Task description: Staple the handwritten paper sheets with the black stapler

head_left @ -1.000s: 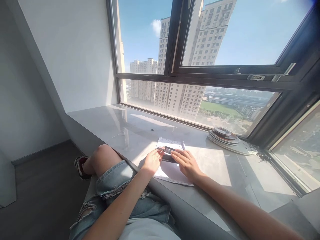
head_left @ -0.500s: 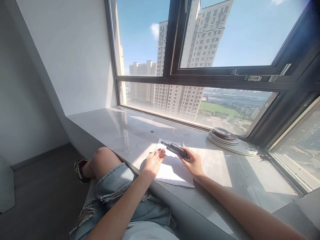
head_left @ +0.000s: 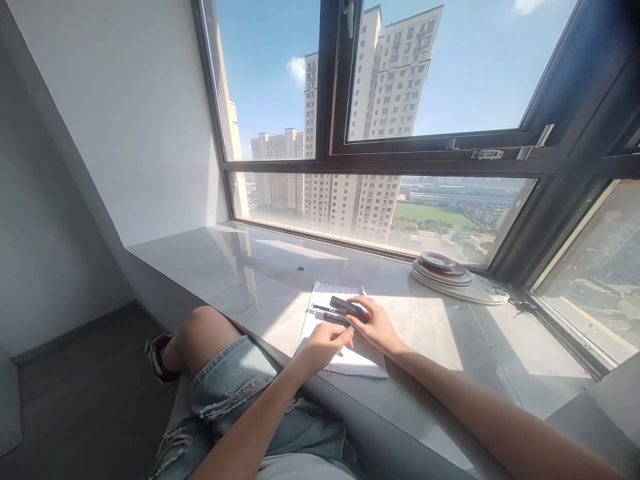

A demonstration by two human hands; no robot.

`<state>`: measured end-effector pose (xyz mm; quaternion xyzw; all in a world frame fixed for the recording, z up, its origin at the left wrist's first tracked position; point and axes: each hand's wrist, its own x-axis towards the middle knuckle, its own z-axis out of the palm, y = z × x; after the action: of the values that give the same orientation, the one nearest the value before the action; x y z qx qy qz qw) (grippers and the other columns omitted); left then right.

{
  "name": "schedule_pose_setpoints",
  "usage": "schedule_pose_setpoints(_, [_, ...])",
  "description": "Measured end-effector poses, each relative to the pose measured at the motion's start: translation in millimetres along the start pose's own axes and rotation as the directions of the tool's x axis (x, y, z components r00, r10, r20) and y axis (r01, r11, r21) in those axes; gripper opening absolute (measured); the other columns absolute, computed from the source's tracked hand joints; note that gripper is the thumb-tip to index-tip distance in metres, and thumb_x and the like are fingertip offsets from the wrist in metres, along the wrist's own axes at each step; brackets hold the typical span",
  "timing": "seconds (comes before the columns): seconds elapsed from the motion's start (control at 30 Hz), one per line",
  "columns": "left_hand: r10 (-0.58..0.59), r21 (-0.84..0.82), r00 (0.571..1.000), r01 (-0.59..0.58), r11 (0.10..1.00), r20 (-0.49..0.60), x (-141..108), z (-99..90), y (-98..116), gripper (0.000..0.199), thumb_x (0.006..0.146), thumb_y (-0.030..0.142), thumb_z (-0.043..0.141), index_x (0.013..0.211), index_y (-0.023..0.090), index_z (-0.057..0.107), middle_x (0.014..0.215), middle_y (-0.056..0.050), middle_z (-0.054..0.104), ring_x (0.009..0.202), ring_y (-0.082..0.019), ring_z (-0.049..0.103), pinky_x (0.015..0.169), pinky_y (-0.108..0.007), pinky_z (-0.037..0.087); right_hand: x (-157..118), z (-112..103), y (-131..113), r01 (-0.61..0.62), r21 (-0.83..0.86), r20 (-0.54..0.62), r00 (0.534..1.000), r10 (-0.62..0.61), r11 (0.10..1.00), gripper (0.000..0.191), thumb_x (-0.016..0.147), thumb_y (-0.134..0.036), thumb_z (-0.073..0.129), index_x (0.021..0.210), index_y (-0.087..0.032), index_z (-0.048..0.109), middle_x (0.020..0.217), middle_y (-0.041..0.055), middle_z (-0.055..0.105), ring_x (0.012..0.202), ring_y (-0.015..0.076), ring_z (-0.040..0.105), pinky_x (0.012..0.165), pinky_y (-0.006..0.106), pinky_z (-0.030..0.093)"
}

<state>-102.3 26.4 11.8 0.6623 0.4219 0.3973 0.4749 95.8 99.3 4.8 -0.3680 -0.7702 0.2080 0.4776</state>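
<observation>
My right hand point(head_left: 375, 325) is wrapped around the rear end of a black stapler point(head_left: 347, 308). The stapler is open, its upper arm lifted away from the lower part, with a metal strip showing between them, and its front end points left. Just below it, my left hand point(head_left: 327, 345) has its thumb and fingers pinched together near the stapler's rear. A small thing may be between those fingertips, but I cannot make it out. Under both hands lie white paper sheets point(head_left: 360, 365) on the window sill.
Stacked plates or discs point(head_left: 443, 270) stand on the sill point(head_left: 425, 333) at the right, near the window frame. A small dark piece point(head_left: 301, 269) lies farther back. My bent leg point(head_left: 213, 327) is beside the sill's front edge at the left.
The stapler's upper arm has opened away from its base. My left hand has turned from an open palm to a pinch and moved right, closer to the stapler. The view has shifted slightly.
</observation>
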Motion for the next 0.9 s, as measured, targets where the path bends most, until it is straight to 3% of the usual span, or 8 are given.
schedule_pose_setpoints(0.07, [0.004,0.0,1.0,-0.004,1.0,-0.001,1,-0.8,-2,0.048,0.098,0.056,0.058,0.077,0.016,0.072,0.066,0.001,0.053,0.065,-0.014,0.054,0.061,-0.024,0.044,-4,-4,-5,0.203,-0.062,-0.088,0.974,-0.208,0.977,0.022,0.096,-0.027,0.061,0.114,-0.024,0.073,0.114,0.0108,0.073,0.109,0.0302,0.065,0.094,0.05,0.055])
schedule_pose_setpoints(0.1, [-0.008,-0.013,1.0,0.008,1.0,-0.012,2,-1.2,-4,0.048,0.097,0.057,0.057,0.076,0.016,0.071,0.065,0.002,0.05,0.064,-0.013,0.051,0.06,-0.024,0.042,-7,-6,-8,0.314,-0.068,-0.074,0.945,-0.318,0.947,0.024,0.1,-0.024,0.055,0.117,-0.025,0.072,0.116,0.011,0.071,0.11,0.0295,0.063,0.095,0.05,0.054])
schedule_pose_setpoints(0.2, [-0.047,-0.071,0.999,0.045,0.996,-0.026,2,-3.0,-8,0.037,0.091,0.048,0.062,0.073,0.016,0.066,0.062,0.004,0.044,0.061,-0.012,0.043,0.06,-0.025,0.038,-14,-9,-20,0.583,-0.018,0.163,0.803,-0.573,0.812,0.038,0.104,-0.02,0.047,0.137,-0.026,0.065,0.125,0.0135,0.069,0.111,0.0287,0.063,0.093,0.048,0.053])
schedule_pose_setpoints(0.27, [0.0,-0.117,1.0,0.002,0.993,0.02,1,-4.5,-9,0.023,0.082,0.035,0.063,0.069,0.016,0.062,0.066,0.002,0.05,0.066,-0.013,0.045,0.065,-0.026,0.037,-16,-8,-28,0.688,0.004,0.321,0.686,-0.653,0.726,0.047,0.104,-0.019,0.046,0.149,-0.026,0.057,0.133,0.0156,0.067,0.113,0.0292,0.063,0.093,0.048,0.052])
schedule_pose_setpoints(0.33, [0.064,-0.141,0.996,-0.055,0.988,0.061,-1,-6.1,-9,0.016,0.077,0.028,0.06,0.066,0.017,0.059,0.07,0.001,0.053,0.071,-0.013,0.045,0.068,-0.026,0.035,-18,-6,-33,0.731,-0.009,0.381,0.634,-0.673,0.683,0.053,0.104,-0.017,0.043,0.156,-0.026,0.05,0.135,0.0161,0.068,0.112,0.0289,0.063,0.092,0.047,0.052])
schedule_pose_setpoints(0.53, [0.037,-0.089,0.998,-0.032,0.996,0.051,-3,-6.7,-8,0.028,0.086,0.036,0.057,0.065,0.018,0.055,0.062,0.004,0.041,0.064,-0.012,0.033,0.063,-0.028,0.025,-18,-5,-33,0.738,-0.067,0.335,0.651,-0.681,0.672,0.058,0.103,-0.012,0.04,0.158,-0.027,0.048,0.126,0.0141,0.071,0.108,0.0269,0.065,0.089,0.045,0.051])
schedule_pose_setpoints(0.77, [0.013,-0.12,0.999,-0.009,0.993,0.036,0,-4.0,-10,0.035,0.091,0.044,0.055,0.067,0.018,0.056,0.058,0.006,0.033,0.058,-0.01,0.024,0.057,-0.027,0.019,-15,-3,-24,0.745,-0.105,0.259,0.66,-0.705,0.658,0.046,0.106,-0.013,0.043,0.148,-0.026,0.055,0.118,0.0119,0.074,0.107,0.0246,0.068,0.091,0.043,0.055])
schedule_pose_setpoints(0.9, [-0.025,-0.113,1.0,0.027,0.993,0.015,0,-5.3,-10,0.052,0.097,0.059,0.054,0.07,0.016,0.062,0.057,0.006,0.037,0.054,-0.009,0.026,0.054,-0.025,0.02,-8,-1,-18,0.699,-0.141,0.126,0.715,-0.688,0.701,0.032,0.106,-0.011,0.051,0.132,-0.025,0.063,0.114,0.0107,0.077,0.103,0.024,0.07,0.087,0.042,0.058])
